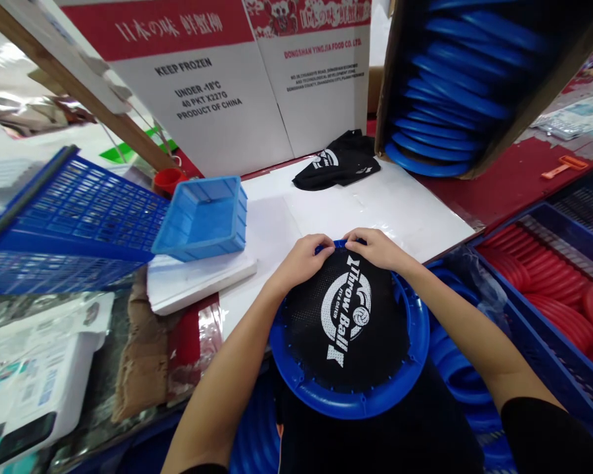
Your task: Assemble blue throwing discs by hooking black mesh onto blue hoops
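Note:
A blue plastic ring [321, 396] rests against my lap and the table edge. Black mesh fabric [301, 316], printed "Throw Ball", lies across its opening; a gap shows between fabric and ring on the right side. At the ring's far edge, my left hand [310, 255] pinches the fabric's rim against the ring. Close beside it, my right hand [375, 249] pinches the same far rim, thumb and fingers together. Exactly what sits under the fingertips is hidden. More black printed fabric [340, 161] lies crumpled on the white tabletop [395, 204] beyond my hands.
A box holds stacked blue rings [439, 99] at the back right. Red rings [538, 276] fill a blue crate on the right. A light blue tray [202, 220] and blue basket [79, 224] stand left. A printed white carton [217, 85] borders the table's back.

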A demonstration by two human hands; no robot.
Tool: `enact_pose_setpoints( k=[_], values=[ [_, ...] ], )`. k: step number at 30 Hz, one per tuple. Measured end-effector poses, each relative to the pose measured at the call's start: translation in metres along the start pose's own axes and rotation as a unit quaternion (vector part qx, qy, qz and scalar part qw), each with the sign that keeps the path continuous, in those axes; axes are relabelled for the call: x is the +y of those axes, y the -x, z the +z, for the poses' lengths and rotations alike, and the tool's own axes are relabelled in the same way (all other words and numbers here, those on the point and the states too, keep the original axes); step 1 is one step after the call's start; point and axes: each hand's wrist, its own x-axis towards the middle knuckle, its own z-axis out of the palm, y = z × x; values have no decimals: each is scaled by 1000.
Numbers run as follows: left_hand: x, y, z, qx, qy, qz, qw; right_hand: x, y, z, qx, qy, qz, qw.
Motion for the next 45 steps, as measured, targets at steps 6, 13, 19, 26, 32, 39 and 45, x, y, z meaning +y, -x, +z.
enact_pose_setpoints(
  k=[6,13,19,26,32,39,45],
  values=[
    [-1,-3,-1,-19,25,-31,999,1,-4,-1,-1,14,17,1000],
    [-6,-1,2,4,-40,54,998,-2,-5,2,4,77,11,997],
    [-6,5,-4,-43,-116,110,986,-1,-6,6,11,95,-1,995],
    [-9,0,4,-21,-123,94,988,4,-15,-1,-16,75,-40,996],
    [-3,3,6,-22,-135,57,989,-5,-21,-12,-34,109,-97,989],
    [-14,14,-16,93,-274,-29,957,-15,54,-39,37,355,-47,933],
    [-22,21,-52,-73,-128,-100,984,24,66,-51,-1,353,65,933]
  ],
)
